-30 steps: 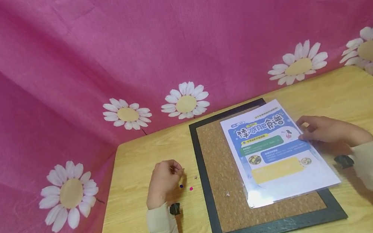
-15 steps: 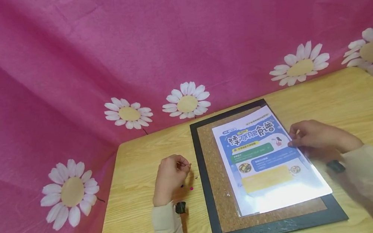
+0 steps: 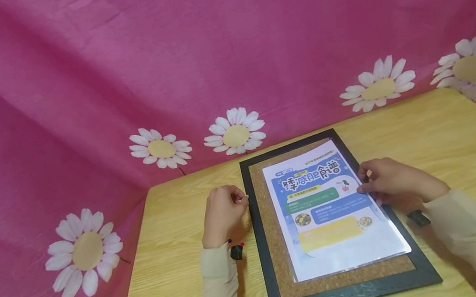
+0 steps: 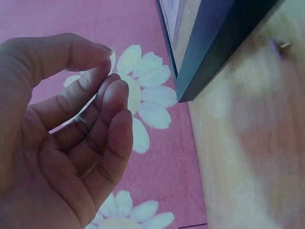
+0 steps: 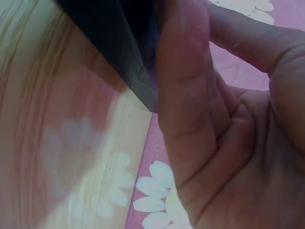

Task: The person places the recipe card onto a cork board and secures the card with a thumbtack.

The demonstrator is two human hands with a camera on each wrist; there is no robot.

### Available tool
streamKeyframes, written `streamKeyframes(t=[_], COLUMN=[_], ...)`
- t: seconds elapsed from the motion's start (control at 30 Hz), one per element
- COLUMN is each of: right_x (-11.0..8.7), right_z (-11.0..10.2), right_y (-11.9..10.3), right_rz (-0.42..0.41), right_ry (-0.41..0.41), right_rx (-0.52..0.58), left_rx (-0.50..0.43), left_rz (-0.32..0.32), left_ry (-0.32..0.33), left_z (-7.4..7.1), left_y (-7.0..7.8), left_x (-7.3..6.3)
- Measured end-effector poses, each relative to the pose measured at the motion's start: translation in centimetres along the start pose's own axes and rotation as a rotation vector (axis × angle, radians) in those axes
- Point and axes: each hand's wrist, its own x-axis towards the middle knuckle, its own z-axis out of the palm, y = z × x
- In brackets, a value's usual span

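Note:
A printed sheet in a clear plastic cover (image 3: 334, 258), with a blue heading and a yellow block, lies over a black-framed cork board (image 3: 347, 279). My right hand (image 3: 400, 179) pinches the sheet's right edge between thumb and fingers; in the right wrist view the hand (image 5: 214, 133) hides that grip. Beside the frame's left edge, my left hand (image 3: 224, 214) brings thumb and index fingertips together around something tiny, apparently a push pin (image 3: 247, 196). The left wrist view shows those fingertips (image 4: 112, 53) meeting, but the pin is barely discernible there.
A blue pin (image 3: 229, 241) and a pink pin (image 3: 242, 244) lie on the wooden table (image 3: 167, 265) near my left wrist. A pink curtain (image 3: 194, 52) with large daisies hangs behind and left of the table.
The sheet and my right hand have shifted left and toward me, so the sheet lies more centrally over the cork. My left hand has moved right and away, up to the frame.

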Motion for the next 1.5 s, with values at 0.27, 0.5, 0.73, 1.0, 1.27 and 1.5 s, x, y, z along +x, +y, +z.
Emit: streamKeyframes(t=[0.27,0.5,0.73,1.0,1.27,1.5], right_x=[-0.3,-0.3,-0.2,-0.1,0.1,0.3], right_z=[0.5,0.8,1.0,1.3,1.5,1.4], right_y=[0.1,-0.2,-0.2,0.1,-0.2,-0.7], right_rz=[-0.007,-0.029,-0.044,-0.051,-0.059,-0.077], right_ry=[0.004,0.015,0.002,-0.011,-0.003,-0.021], right_rx=[0.043,0.038,0.009,0.018,0.005,0.003], left_rx=[0.062,0.112,0.123,0.240,0.338,0.482], left_rz=[-0.011,0.004,-0.013,-0.052,-0.045,-0.003], left_ry=[-0.053,-0.076,-0.120,-0.144,-0.160,-0.181], left_z=[0.2,1.2,3.1,4.1,4.8,5.3], left_y=[0.7,0.7,0.7,0.2,-0.1,-0.3], left_x=[2.9,5.9,8.6,10.5,11.5,12.1])
